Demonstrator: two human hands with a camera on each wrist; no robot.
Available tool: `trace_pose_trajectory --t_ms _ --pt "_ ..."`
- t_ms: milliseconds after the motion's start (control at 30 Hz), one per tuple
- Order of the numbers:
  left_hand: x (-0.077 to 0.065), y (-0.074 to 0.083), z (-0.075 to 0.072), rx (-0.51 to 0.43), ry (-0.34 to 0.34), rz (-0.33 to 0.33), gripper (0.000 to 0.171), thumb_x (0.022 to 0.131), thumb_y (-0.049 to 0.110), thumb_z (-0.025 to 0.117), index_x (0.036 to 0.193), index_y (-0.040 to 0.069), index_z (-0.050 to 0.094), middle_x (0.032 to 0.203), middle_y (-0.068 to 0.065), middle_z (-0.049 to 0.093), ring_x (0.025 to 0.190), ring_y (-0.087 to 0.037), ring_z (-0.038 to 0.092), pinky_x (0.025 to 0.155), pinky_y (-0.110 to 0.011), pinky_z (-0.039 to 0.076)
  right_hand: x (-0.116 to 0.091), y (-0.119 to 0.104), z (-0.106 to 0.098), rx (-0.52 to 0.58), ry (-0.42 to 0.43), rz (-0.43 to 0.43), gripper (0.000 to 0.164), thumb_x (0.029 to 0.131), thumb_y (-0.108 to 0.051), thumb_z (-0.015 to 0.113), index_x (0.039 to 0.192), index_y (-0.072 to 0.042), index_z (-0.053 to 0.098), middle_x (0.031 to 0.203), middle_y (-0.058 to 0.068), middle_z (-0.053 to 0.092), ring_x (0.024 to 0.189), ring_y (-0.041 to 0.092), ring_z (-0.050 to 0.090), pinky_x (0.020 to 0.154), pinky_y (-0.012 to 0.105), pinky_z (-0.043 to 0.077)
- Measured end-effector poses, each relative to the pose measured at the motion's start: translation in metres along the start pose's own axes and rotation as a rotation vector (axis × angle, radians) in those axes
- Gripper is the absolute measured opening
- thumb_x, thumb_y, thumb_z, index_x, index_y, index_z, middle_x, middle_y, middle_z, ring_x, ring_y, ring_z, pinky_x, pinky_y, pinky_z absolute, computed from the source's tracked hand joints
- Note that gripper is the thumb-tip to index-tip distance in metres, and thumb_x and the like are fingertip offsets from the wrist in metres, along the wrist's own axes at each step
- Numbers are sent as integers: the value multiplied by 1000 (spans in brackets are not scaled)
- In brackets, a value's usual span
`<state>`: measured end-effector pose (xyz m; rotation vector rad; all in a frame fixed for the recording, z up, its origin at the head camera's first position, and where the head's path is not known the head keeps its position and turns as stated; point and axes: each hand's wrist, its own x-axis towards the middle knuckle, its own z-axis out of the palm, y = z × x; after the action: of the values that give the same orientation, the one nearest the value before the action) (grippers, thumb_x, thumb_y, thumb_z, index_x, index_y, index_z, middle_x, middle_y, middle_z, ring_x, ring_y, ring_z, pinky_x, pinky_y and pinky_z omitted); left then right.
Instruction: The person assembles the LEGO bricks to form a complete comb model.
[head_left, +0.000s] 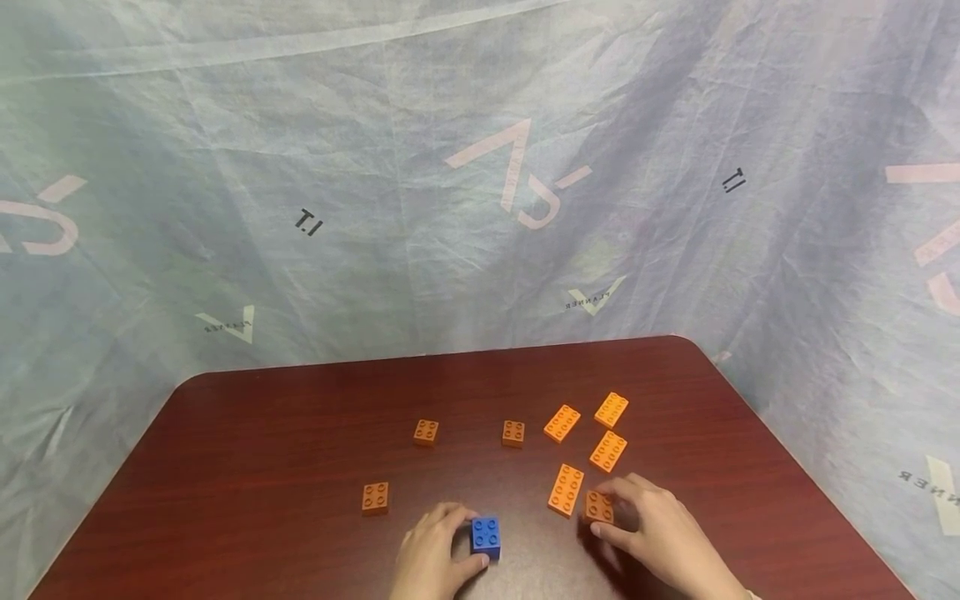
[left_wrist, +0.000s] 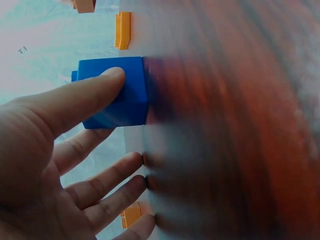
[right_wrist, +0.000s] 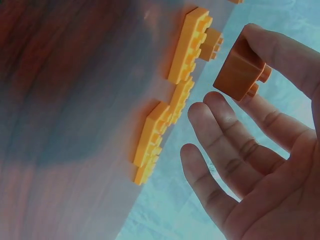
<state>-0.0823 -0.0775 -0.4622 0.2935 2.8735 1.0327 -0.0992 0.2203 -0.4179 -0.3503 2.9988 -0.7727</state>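
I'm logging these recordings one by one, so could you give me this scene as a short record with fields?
left hand: fingers hold a blue brick
right hand: fingers hold a brown brick, lifted off the table
loose small bricks: three, brown, spaced apart
long bricks: four, bright orange, right of centre
backdrop: printed cloth behind the table

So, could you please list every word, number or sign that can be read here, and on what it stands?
"T.I", black, twice on the curtain.
"PLANNER", mirrored, on its pale V shapes; the rightmost shows only "NER".
Pink 7-like mark: lettering inside too small to read.
Blue brick, small brown-orange bricks, larger yellow-orange bricks: no readable text.
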Motion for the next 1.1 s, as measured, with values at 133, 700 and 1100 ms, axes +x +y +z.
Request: trace_pose_trajectory --t_ms 133,700,1100 --pt "0 0 -1 -2 6 8 43 77 28 89 113 12 70 121 -15 65 112 -46 60 91 -69 45 1 -5 -2 -10 9 -13 37 78 -37 88 108 -21 73 97 -11 64 83 10 62 70 34 55" --pt "0 0 0 -8 6 6 42 78 28 88 112 12 70 121 -16 65 113 -46 60 91 -69 46 9 -29 -5 11 74 -129 40 82 -38 85 115 -19 73 112 -5 69 91 14 68 74 35 55" --pt "0 0 0 5 29 35 43 76 28 89 111 12 70 119 -15 65 111 -44 61 89 -67 47 17 -50 0 39 62 -222 36 83 -37 84 113 -20 72 104 -10 67 90 16 67 74 35 55"
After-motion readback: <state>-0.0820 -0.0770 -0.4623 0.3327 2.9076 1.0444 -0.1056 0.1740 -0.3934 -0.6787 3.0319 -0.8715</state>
